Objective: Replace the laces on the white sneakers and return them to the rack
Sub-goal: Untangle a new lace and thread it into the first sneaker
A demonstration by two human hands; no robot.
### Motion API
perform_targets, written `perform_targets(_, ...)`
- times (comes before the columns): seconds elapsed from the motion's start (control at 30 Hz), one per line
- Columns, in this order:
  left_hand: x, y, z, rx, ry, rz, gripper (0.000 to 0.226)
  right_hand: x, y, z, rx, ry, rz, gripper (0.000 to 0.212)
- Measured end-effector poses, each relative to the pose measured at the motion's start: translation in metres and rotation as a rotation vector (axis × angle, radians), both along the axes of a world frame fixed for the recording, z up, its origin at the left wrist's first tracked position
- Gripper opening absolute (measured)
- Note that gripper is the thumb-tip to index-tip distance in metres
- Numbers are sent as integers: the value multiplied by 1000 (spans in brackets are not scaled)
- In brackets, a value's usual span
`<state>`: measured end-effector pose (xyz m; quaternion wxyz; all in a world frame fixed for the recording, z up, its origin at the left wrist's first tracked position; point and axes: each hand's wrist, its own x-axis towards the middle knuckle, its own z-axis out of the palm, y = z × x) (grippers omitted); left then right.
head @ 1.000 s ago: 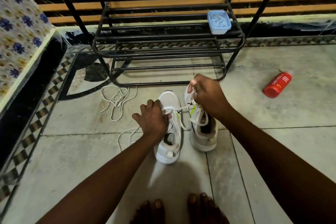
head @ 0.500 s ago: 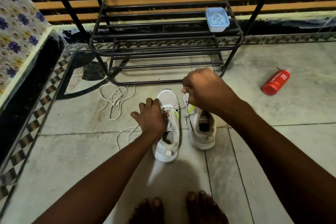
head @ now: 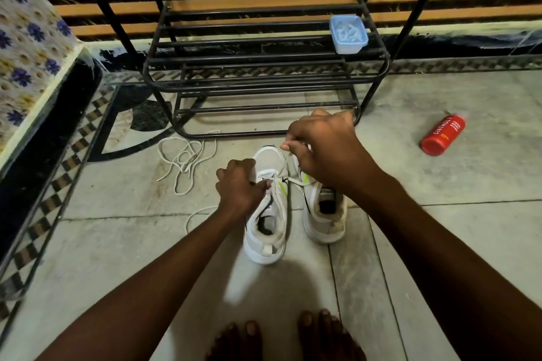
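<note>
A loose white lace (head: 184, 158) lies tangled on the floor tiles in front of the black metal shoe rack (head: 264, 85). The left hand (head: 239, 187) pinches the threaded lace (head: 294, 181) at the front eyelets of the left white sneaker (head: 268, 231), which has black trim and a neon-yellow flash. The right hand (head: 325, 152) grips that lace's other end, taut above the right sneaker (head: 325, 223) standing just beside it.

We're pinching the lace (head: 294, 181) at the left sneaker (head: 271, 161) with our left hand (head: 239, 184), while our right hand (head: 325, 152) holds its other end up over the right sneaker (head: 325, 220) just beside.
</note>
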<state>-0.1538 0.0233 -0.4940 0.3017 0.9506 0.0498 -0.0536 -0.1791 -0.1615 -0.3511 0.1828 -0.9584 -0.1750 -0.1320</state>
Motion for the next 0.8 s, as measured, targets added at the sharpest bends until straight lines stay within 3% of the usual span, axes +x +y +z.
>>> perform_targets(0.13,1,7,32,-586,16,-215,62,0,1,0,250,34,14,5)
perform_targets(0.27,-2,0,75,-1005,79,-323,43,3,0,5,460,74,-48,6)
perform_targets(0.37,4,-4,94,-1109,13,-229,14,5,-6,4,559,77,-94,9)
perform_targets(0.43,12,-2,102,-1199,71,-102,4,4,-12,3,545,86,-103,11)
perform_targets(0.53,24,7,99,-1353,174,39,5,3,-18,-6,499,145,-108,13)
perform_targets(0.8,48,43,59,-1493,210,441,18,6,-47,-43,172,315,-133,17)
